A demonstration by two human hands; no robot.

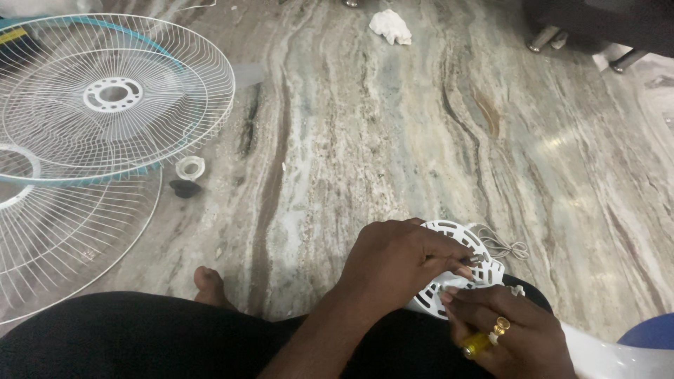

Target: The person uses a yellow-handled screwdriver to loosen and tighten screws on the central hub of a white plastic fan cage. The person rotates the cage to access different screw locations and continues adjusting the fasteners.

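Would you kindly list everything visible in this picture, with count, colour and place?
fan grilles: two, white wire, one with a blue rim, overlapping on the floor at far left.
small caps: two, one white ring and one black, on the floor beside the grilles.
crumpled cloth: one, white, on the floor at top centre.
furniture legs: at least two, metal, top right.
vented cover: one, white plastic, round, on the lap between the hands.
cord: one, grey, looped on the floor by the cover.
floor: grey and brown veined stone.
foot: one, bare, bottom centre left.
left hand: fingers on the cover, holding a small metal tool.
right hand: gold rings, touching the cover's lower edge.
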